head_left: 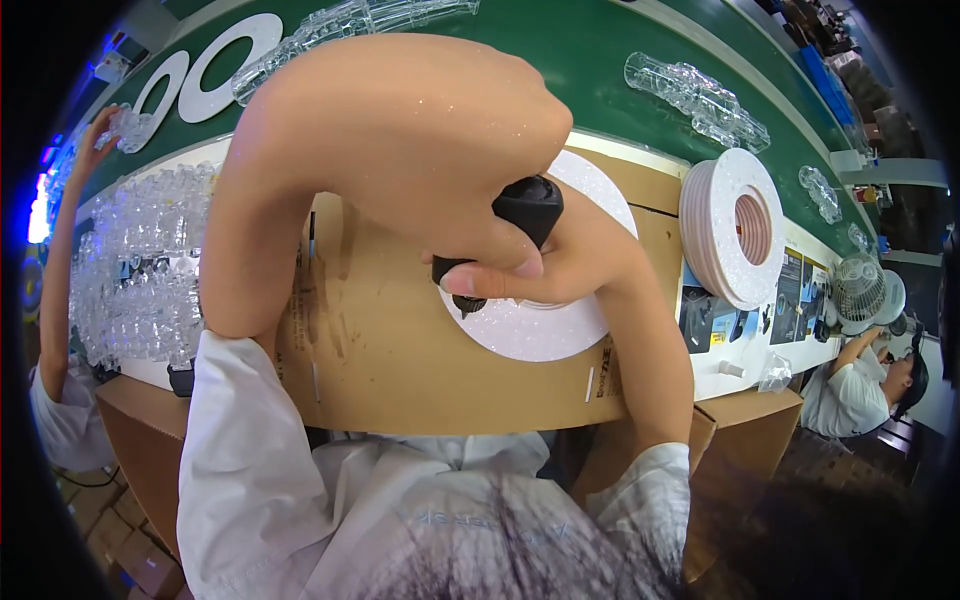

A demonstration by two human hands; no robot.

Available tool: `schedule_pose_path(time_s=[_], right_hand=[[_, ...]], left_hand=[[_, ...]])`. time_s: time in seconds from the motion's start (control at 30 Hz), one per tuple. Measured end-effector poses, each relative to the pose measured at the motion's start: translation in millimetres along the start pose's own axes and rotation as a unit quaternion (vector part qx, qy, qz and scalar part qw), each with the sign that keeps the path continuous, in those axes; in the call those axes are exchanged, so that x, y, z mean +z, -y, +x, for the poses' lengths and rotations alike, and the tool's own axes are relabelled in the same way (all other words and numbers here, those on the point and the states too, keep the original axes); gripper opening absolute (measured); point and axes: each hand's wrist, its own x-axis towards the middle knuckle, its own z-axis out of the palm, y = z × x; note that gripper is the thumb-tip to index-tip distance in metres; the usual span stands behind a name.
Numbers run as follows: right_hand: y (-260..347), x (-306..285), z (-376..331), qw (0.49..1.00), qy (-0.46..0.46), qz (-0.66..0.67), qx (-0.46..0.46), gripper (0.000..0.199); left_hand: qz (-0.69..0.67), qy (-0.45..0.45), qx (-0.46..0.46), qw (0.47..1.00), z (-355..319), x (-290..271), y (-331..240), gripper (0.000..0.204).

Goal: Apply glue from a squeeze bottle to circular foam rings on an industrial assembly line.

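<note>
Both my hands close around a black hand-held power tool (535, 207) that looks like an electric screwdriver, its ribbed dark tip angled down and to the left. My left hand (500, 165) comes over the top with the wrist sharply bent, and most of its fingers are hidden. From the right, my right hand (565, 255) wraps the tool's lower part, thumb lying along it. Below them a white speckled disc (530, 338) rests on a brown cardboard sheet (375, 340). The hands and tool cover the disc's middle; I cannot tell whether the tip touches it.
A stack of white speckled rings (705, 235) stands to the right. Many clear plastic parts (140, 270) are piled left; another clear part (695, 100) and flat white rings (190, 90) lie on the green surface. A fan (860, 290) and two other people flank the bench.
</note>
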Motion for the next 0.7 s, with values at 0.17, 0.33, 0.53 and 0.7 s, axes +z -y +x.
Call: schedule_pose_path(time_s=[0.17, 0.33, 0.53, 0.7], right_hand=[[2.3, 0.8, -0.8, 1.0, -0.003, 0.007, 0.013, 0.025], [10.2, -2.9, 4.1, 1.0, 0.002, -0.015, -0.018, 0.026], [7.2, -4.9, 4.2, 1.0, -0.007, -0.015, 0.0, 0.028], [5.2, 0.9, 1.8, 1.0, -0.014, -0.021, -0.004, 0.029]], left_hand=[[-0.008, 0.001, -0.005, 1.0, -0.8, 2.8, 1.3, 0.048], [0.018, -0.005, -0.004, 1.0, -2.9, -7.5, -4.7, 0.047], [0.019, -0.007, 0.011, 1.0, 1.1, -2.5, 2.5, 0.046], [0.02, -0.005, 0.01, 1.0, -1.6, -1.0, -0.6, 0.048]])
